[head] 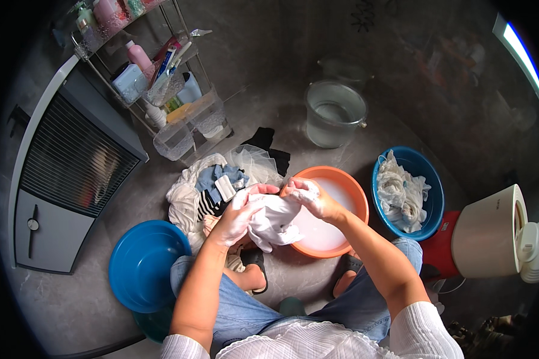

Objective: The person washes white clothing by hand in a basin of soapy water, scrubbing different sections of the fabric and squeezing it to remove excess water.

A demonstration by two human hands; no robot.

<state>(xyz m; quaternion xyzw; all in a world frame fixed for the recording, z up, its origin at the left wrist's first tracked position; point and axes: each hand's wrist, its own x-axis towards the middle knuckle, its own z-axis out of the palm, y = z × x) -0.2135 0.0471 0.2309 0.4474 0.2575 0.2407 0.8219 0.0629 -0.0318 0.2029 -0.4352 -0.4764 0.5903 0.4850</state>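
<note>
A wet white cloth garment point(274, 217) hangs between my hands, over the left edge of an orange basin point(364, 197) that holds milky, soapy water. My left hand point(242, 215) grips the garment's left side, with suds on its skin. Foam also covers my right hand point(307, 197), whose fingers pinch the garment's upper right part. Left of the basin lies a clothes pile with cream fabric point(182, 202), a light-blue garment point(213, 179), black-and-white striped cloth point(208, 205) and white tulle point(254, 164). A white bar, perhaps soap or a brush, point(225, 188) rests on the pile.
A blue basin point(139, 264) stands at the left; another blue basin point(438, 197) at the right holds white wet clothes point(399, 193). Beyond is a clear bucket of water point(334, 121). A shelf rack point(137, 105) with bottles stands upper left, a red-and-cream appliance point(485, 238) at the right.
</note>
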